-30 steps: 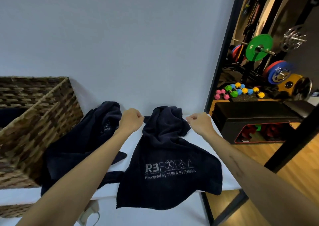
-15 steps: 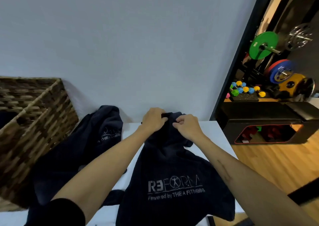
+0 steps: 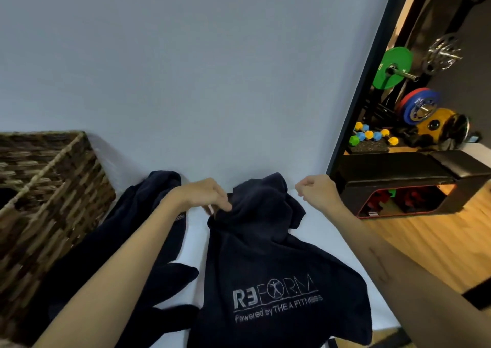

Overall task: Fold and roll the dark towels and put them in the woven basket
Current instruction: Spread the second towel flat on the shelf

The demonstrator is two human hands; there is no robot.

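1. On the white table [image 3: 326,230] in front of me, the dark towel [image 3: 268,268] with the pale "REFORMA" lettering is lying crumpled, its soft nap bunching into a peak at the far end near the wall and its near edge draping over the table's front.
2. I am pinching the bunched top of that towel with my left hand [image 3: 204,196], fingers curling down into the cloth at its left side.
3. I am holding my right hand [image 3: 316,191] curled into a loose fist just beside the towel's peak, on its right; whether a bit of cloth is caught in it I cannot tell, since the fingers are turning away from me.
4. To the left, a second dark towel [image 3: 111,246] is lying in a long rumpled heap, partly hiding under my left forearm, with a scrap of pale lettering peeking out beside the arm.
5. Further left, the woven basket [image 3: 53,209] is standing on the table, its brown and tan strands forming a coarse checkered weave with a pale rope rim; its left part is running out of view and its inside is too dark to read.
6. Beyond the table's right edge, a black bench [image 3: 409,172] is sitting on a wooden floor, with colourful weight plates [image 3: 393,67] and small dumbbells [image 3: 372,136] behind it, slightly blurring.
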